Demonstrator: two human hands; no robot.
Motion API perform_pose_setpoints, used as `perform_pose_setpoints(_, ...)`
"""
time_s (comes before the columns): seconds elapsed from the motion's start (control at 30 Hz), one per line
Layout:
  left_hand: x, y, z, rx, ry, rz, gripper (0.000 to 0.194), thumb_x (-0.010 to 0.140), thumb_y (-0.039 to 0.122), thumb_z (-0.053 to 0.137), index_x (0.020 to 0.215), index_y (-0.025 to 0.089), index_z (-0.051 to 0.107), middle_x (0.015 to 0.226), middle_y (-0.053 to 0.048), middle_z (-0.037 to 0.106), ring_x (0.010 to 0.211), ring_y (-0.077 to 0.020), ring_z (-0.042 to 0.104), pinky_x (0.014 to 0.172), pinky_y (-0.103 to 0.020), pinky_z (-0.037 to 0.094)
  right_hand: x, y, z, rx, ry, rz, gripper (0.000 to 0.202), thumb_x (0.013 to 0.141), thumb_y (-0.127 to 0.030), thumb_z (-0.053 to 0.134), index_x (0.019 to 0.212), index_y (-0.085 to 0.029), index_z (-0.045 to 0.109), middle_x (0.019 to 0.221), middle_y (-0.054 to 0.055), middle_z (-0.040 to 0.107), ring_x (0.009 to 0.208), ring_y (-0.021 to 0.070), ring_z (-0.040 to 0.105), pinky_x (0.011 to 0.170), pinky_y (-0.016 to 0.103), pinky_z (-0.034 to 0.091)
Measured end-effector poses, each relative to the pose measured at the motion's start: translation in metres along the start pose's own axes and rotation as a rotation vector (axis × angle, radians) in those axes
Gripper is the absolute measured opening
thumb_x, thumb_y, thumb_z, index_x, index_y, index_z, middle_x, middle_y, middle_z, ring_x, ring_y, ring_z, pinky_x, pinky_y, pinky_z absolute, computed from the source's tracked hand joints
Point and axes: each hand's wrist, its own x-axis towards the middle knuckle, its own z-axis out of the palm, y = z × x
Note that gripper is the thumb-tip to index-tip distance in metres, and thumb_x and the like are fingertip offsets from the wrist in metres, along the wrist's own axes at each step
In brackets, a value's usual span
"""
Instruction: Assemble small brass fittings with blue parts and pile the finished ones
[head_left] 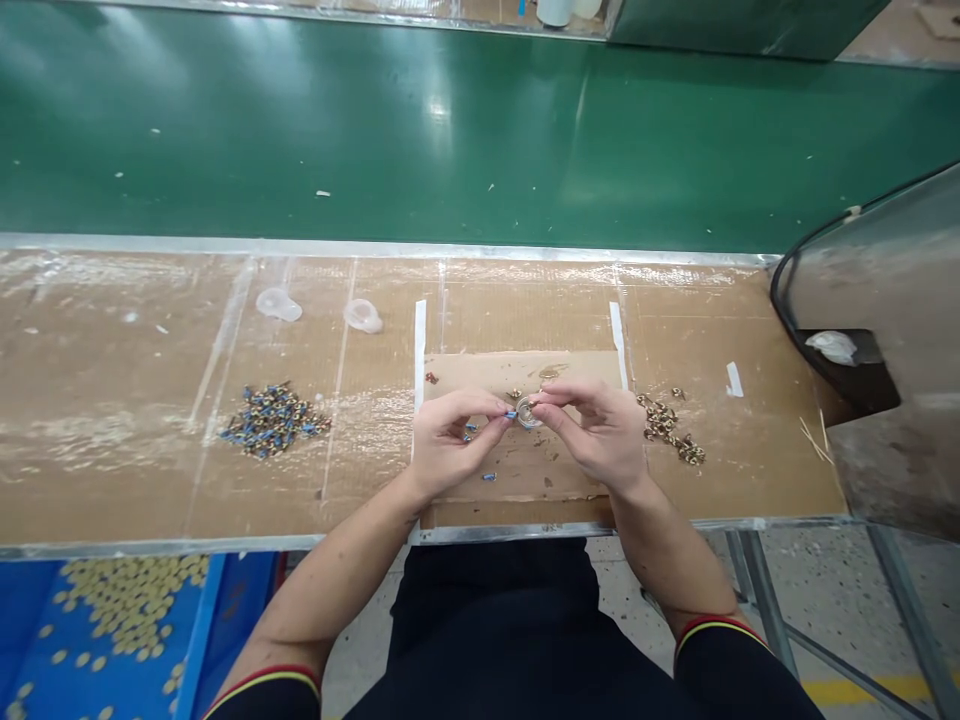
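Above a taped-down cardboard sheet (457, 375), my two hands meet nearly fingertip to fingertip. My left hand (454, 440) pinches a small blue-tipped part (511, 414) between thumb and forefinger. The thumb and forefinger of my right hand (604, 435) are also pressed together; what they hold is too small to name. Between them, close to the right fingertips, is a small clear round dish (528, 420). A loose blue part (489, 477) lies on the sheet. Left of my hands is a pile of blue-and-brass parts (274, 420); small brass parts (664, 425) lie to the right.
Two translucent cups (363, 316) stand at the back left. A green belt (375, 130) runs beyond the table. A metal housing (907, 440) with a black cable bounds the right, near thin sticks (816, 440). Below left, a blue bin (202, 620) holds several yellowish discs.
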Motion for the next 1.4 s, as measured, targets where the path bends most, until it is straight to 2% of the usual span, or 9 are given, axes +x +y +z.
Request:
perform_pose_setpoints(0.2, -0.007, -0.004, 0.003, -0.006, 0.071, -0.013, 0.018, 0.086, 0.014, 0.079, 0.103, 0.020, 0.073, 0.084, -0.003, 0.081, 0.076, -0.0148, 0.079, 0.072, -0.023, 0.066, -0.003, 0.001, 0.005, -0.014, -0.004, 0.033, 0.018, 0.086, -0.018, 0.080, 0.097, -0.023, 0.067, 0.082, -0.001, 0.080, 0.073, 0.0148, 0.079, 0.066, 0.024, 0.065)
perform_pose_setpoints(0.5, -0.004, -0.003, -0.002, 0.076, -0.020, 0.097, 0.021, 0.087, 0.008, 0.075, 0.105, 0.017, 0.070, 0.086, -0.004, 0.079, 0.076, -0.0134, 0.077, 0.072, -0.023, 0.065, -0.005, 0.002, 0.002, -0.112, -0.063, -0.020, 0.015, 0.089, -0.018, 0.076, 0.091, -0.024, 0.062, 0.084, -0.001, 0.080, 0.076, 0.0159, 0.080, 0.068, 0.026, 0.066)
perform_pose_setpoints(0.63, -0.004, -0.002, -0.002, 0.109, -0.043, 0.153, 0.019, 0.088, 0.008, 0.074, 0.103, 0.017, 0.068, 0.085, -0.003, 0.078, 0.073, -0.0123, 0.076, 0.068, -0.022, 0.064, -0.001, -0.004, -0.001, -0.157, -0.111, -0.084, 0.019, 0.088, -0.014, 0.075, 0.087, -0.024, 0.059, 0.073, -0.003, 0.076, 0.074, 0.0171, 0.080, 0.064, 0.024, 0.065)
perform_pose_setpoints(0.77, -0.005, -0.001, -0.001, 0.080, -0.018, 0.102, 0.019, 0.089, 0.012, 0.075, 0.105, 0.017, 0.067, 0.082, -0.002, 0.078, 0.071, -0.0123, 0.077, 0.069, -0.021, 0.064, 0.002, -0.007, -0.001, -0.184, -0.124, -0.148, 0.021, 0.089, -0.013, 0.074, 0.084, -0.024, 0.057, 0.074, -0.002, 0.076, 0.073, 0.0162, 0.080, 0.064, 0.024, 0.066)
perform_pose_setpoints(1.0, -0.007, 0.001, 0.001, -0.055, -0.011, -0.077, 0.024, 0.089, 0.018, 0.078, 0.109, 0.018, 0.064, 0.077, -0.002, 0.079, 0.074, -0.0146, 0.080, 0.072, -0.020, 0.065, 0.002, -0.008, -0.003, -0.220, -0.155, -0.199, 0.025, 0.091, -0.014, 0.072, 0.080, -0.024, 0.051, 0.074, -0.001, 0.077, 0.072, 0.0157, 0.080, 0.062, 0.023, 0.066)
perform_pose_setpoints(1.13, -0.007, 0.000, 0.001, -0.064, -0.012, -0.110, 0.024, 0.089, 0.020, 0.078, 0.109, 0.017, 0.064, 0.076, -0.002, 0.078, 0.073, -0.0153, 0.080, 0.070, -0.020, 0.065, 0.002, -0.007, -0.002, -0.248, -0.164, -0.211, 0.028, 0.091, -0.014, 0.071, 0.079, -0.025, 0.049, 0.075, -0.001, 0.077, 0.073, 0.0159, 0.080, 0.062, 0.024, 0.066)
perform_pose_setpoints(1.23, -0.007, -0.001, 0.001, -0.010, 0.006, -0.047, 0.019, 0.089, 0.017, 0.076, 0.105, 0.017, 0.064, 0.077, -0.002, 0.077, 0.073, -0.0146, 0.079, 0.070, -0.021, 0.064, 0.002, -0.007, -0.001, -0.218, -0.148, -0.179, 0.029, 0.090, -0.012, 0.071, 0.077, -0.025, 0.048, 0.075, -0.001, 0.077, 0.073, 0.0158, 0.079, 0.062, 0.024, 0.066)
perform_pose_setpoints(1.4, -0.002, 0.002, 0.001, 0.105, -0.008, 0.175, 0.016, 0.088, 0.007, 0.072, 0.098, 0.017, 0.065, 0.081, -0.003, 0.076, 0.070, -0.0124, 0.074, 0.063, -0.021, 0.062, 0.000, -0.009, 0.002, -0.121, -0.127, -0.092, 0.032, 0.087, -0.010, 0.072, 0.074, -0.024, 0.047, 0.077, -0.002, 0.078, 0.073, 0.0147, 0.079, 0.063, 0.022, 0.064)
